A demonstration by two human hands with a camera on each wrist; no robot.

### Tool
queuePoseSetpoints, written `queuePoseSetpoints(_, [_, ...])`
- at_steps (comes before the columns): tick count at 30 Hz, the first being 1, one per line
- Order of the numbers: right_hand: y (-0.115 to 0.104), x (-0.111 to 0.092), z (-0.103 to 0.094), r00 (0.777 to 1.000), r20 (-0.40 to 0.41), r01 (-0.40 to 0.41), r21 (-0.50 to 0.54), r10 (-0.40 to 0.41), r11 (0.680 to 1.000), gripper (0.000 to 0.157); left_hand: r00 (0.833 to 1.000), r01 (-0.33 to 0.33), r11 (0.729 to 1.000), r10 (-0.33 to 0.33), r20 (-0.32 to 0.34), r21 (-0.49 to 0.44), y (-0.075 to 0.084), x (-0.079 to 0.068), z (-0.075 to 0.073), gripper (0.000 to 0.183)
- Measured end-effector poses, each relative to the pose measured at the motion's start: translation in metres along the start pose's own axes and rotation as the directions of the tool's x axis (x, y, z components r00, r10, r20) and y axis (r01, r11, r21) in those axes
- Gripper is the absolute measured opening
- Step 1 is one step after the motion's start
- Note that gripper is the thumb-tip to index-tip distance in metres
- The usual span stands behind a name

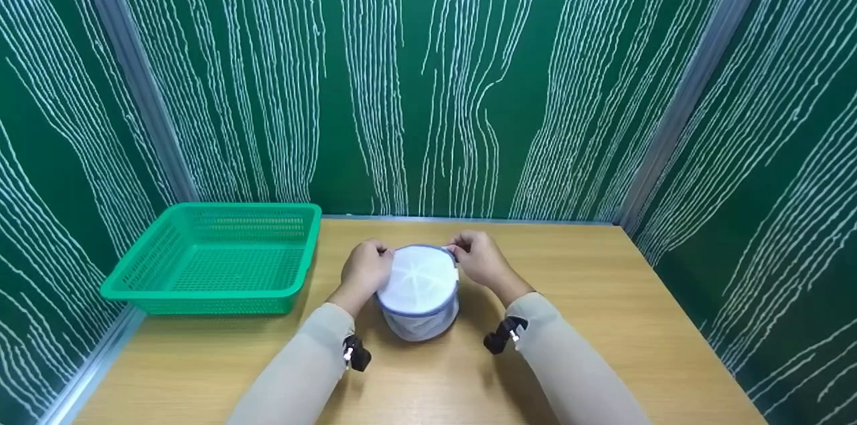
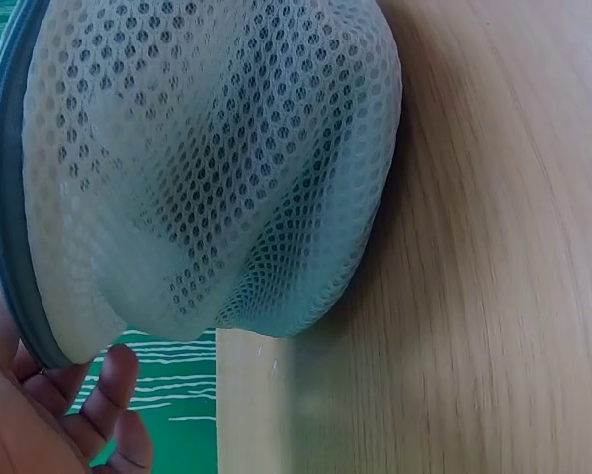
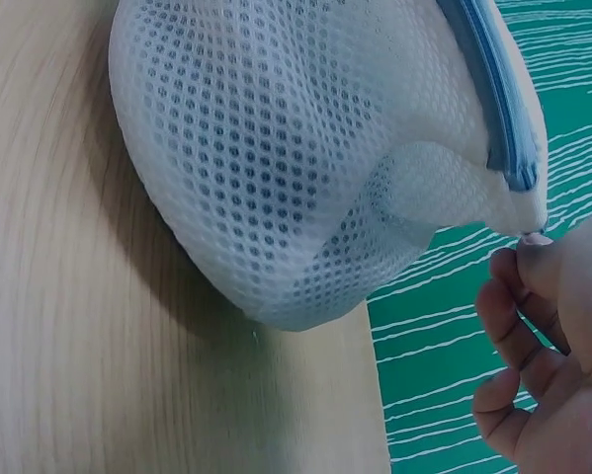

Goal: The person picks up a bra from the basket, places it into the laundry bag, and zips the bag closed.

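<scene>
A white mesh laundry bag (image 1: 415, 281) with a blue zipper round its top rim stands upright on the table, its sides slightly slumped. At the rim's far left, my left hand (image 1: 368, 268) grips the edge, with the thumb on top; in the left wrist view its fingers (image 2: 113, 385) curl beneath the blue band. My right hand (image 1: 479, 258) pinches the rim at the far right. The right wrist view shows its thumb and forefinger (image 3: 518, 262) at the white edge just past the end of the blue zipper (image 3: 508, 128). The bag's inside is hidden under its lid.
On the left of the wooden table (image 1: 589, 318) stands a green plastic basket (image 1: 294, 294) with perforated walls. Green panels (image 1: 428, 77) with white wavy lines enclose the back and sides, joined by metal posts. Each wrist carries a black camera mount (image 1: 499, 338).
</scene>
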State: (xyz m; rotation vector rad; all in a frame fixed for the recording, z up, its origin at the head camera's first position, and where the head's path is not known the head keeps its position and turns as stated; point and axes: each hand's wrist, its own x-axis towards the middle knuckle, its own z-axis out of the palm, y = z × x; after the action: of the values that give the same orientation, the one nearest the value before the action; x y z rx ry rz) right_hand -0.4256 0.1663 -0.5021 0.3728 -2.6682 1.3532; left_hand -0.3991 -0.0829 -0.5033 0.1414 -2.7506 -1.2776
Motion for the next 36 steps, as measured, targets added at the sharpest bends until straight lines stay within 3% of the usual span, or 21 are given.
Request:
queuePoseSetpoints(9, [-0.006,0.000,0.003,0.999,0.000,-0.048,-0.005,0.048,0.999,0.011,0.998,-0.053,0.991,0.057,0.028,-0.125,0.011,0.000,0.006,0.032])
queuePoseSetpoints(17, [-0.010,0.001,0.001,0.999,-0.005,-0.038,0.010,0.038,0.999,0.010,0.995,-0.067,0.990,0.075,0.060,-0.120,0.018,-0.001,0.006,0.029])
queuePoseSetpoints(24, [-0.006,0.002,-0.001,1.000,-0.004,-0.017,0.006,0.017,1.000,0.010,0.997,-0.072,0.990,0.071,-0.006,-0.121,0.013,0.000,0.009,0.028])
queuePoseSetpoints(30, [-0.003,0.002,-0.005,0.999,0.010,-0.047,0.012,0.047,0.999,0.012,0.999,-0.016,0.986,0.009,-0.048,-0.168,0.009,0.000,0.012,0.027])
queuePoseSetpoints(36, [0.001,-0.001,-0.010,0.999,0.020,-0.025,-0.022,0.025,0.999,0.012,0.997,-0.028,0.990,0.018,-0.075,-0.135,0.010,0.000,0.013,0.028])
